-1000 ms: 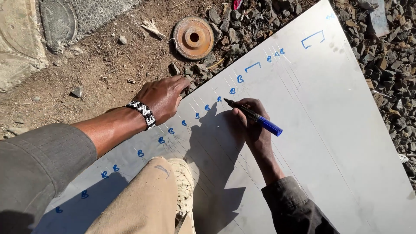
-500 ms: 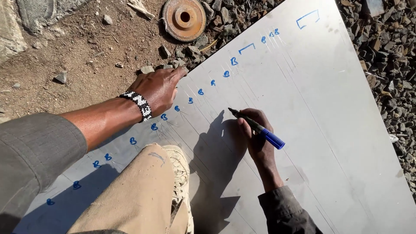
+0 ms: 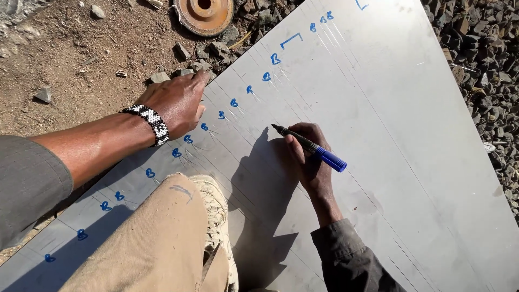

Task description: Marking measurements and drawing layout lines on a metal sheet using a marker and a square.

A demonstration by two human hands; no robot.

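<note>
Marker point(image 3: 309, 147), slim blue-capped, right hand point(image 3: 309, 162) gripping.

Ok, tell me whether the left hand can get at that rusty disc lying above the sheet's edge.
Probably yes: the left hand rests at the metal sheet edge, holding nothing, and only dirt and small stones lie between it and the rusty disc.

open: metal sheet point(image 3: 411, 140) right of pen | blocked: shoe point(image 3: 216, 216), knee, left hand point(image 3: 175, 103)

outdoor metalwork yard: dirt point(image 3: 81, 65), gravel point(image 3: 481, 59)
</note>
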